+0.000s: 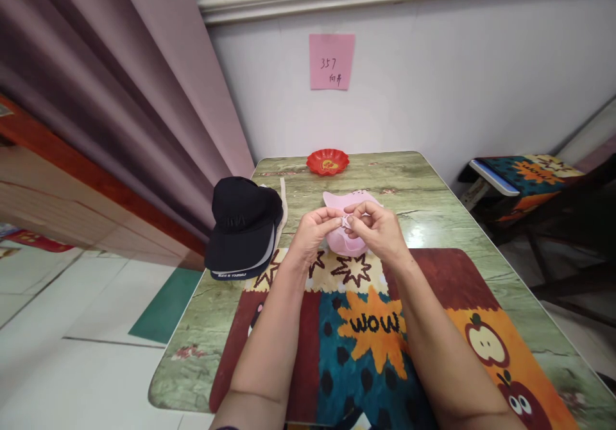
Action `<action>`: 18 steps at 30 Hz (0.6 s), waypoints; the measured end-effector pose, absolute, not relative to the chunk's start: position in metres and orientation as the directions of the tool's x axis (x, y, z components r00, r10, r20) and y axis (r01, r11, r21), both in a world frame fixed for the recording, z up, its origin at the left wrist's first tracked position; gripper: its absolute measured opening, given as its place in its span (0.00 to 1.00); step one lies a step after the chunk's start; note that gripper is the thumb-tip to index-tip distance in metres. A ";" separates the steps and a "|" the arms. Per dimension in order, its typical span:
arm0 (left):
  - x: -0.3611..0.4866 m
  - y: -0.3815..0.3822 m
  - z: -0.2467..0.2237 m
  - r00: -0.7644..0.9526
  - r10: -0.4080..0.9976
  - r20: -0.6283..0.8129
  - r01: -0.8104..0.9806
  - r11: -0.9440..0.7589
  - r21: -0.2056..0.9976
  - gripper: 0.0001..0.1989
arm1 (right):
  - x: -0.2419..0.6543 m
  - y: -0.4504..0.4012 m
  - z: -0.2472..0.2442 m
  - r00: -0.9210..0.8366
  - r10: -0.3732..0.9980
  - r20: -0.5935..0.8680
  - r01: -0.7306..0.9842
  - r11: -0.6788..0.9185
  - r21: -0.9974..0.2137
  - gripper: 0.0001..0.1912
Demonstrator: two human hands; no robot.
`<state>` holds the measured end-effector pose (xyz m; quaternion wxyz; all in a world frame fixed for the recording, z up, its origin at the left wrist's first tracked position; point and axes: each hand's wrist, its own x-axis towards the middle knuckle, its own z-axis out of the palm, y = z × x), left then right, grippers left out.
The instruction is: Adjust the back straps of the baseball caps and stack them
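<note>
My left hand (314,230) and my right hand (378,226) meet over the middle of the table, fingertips nearly touching. Between them they pinch a small whitish piece (345,222), too small and too covered by fingers for its kind to show. Directly behind and below the hands is a pink, thin, curved item (347,244) with a rounded lower edge and some dark marks near its top. Whether the whitish piece is joined to it I cannot tell. Both hands are closed at thumb and forefinger.
Stacked caps (243,224), a black one on top, sit at the table's left edge. A red scalloped dish (328,162) stands at the back. A colourful mat (356,353) covers the near table (187,372). A pink note (332,61) hangs on the wall; a chair (543,231) stands right.
</note>
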<state>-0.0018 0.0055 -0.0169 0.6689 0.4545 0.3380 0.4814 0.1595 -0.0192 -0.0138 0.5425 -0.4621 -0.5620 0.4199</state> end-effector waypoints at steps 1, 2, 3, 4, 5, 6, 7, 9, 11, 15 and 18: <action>-0.002 0.005 -0.017 0.311 0.950 -0.012 -0.330 0.119 0.937 0.13 | 0.160 -0.019 -0.013 0.010 0.975 0.223 0.058 0.222 -0.973 0.14; -0.002 0.005 -0.017 0.313 0.950 -0.011 -0.323 0.117 0.939 0.13 | 0.160 -0.019 -0.013 0.006 0.975 0.224 0.052 0.223 -0.973 0.14; -0.002 0.005 -0.017 0.315 0.949 -0.011 -0.316 0.116 0.942 0.13 | 0.160 -0.020 -0.013 0.004 0.974 0.224 0.044 0.224 -0.974 0.15; -0.003 0.005 -0.017 0.315 0.949 -0.011 -0.310 0.114 0.944 0.14 | 0.160 -0.020 -0.012 0.001 0.975 0.224 0.036 0.224 -0.974 0.15; -0.003 0.005 -0.017 0.312 0.950 -0.011 -0.304 0.111 0.946 0.14 | 0.160 -0.020 -0.012 -0.001 0.975 0.223 0.025 0.223 -0.975 0.15; -0.003 0.005 -0.017 0.308 0.951 -0.009 -0.300 0.106 0.948 0.14 | 0.160 -0.020 -0.012 -0.003 0.976 0.220 0.012 0.220 -0.975 0.15; -0.003 0.005 -0.017 0.301 0.953 -0.006 -0.298 0.101 0.949 0.15 | 0.160 -0.020 -0.012 -0.005 0.976 0.216 -0.002 0.216 -0.976 0.15; -0.004 0.006 -0.017 0.286 0.958 0.000 -0.302 0.090 0.949 0.15 | 0.159 -0.019 -0.013 -0.007 0.979 0.202 -0.027 0.202 -0.979 0.15; -0.004 0.007 -0.018 0.277 0.961 -0.001 -0.307 0.089 0.947 0.15 | 0.158 -0.019 -0.013 -0.004 0.983 0.185 -0.040 0.184 -0.982 0.16; -0.004 0.007 -0.018 0.274 0.962 -0.003 -0.306 0.091 0.948 0.15 | 0.157 -0.018 -0.015 0.010 0.986 0.165 -0.040 0.165 -0.985 0.17; -0.003 0.006 -0.017 0.281 0.960 -0.003 -0.291 0.088 0.953 0.14 | 0.157 -0.017 -0.017 0.009 0.986 0.167 -0.008 0.167 -0.986 0.15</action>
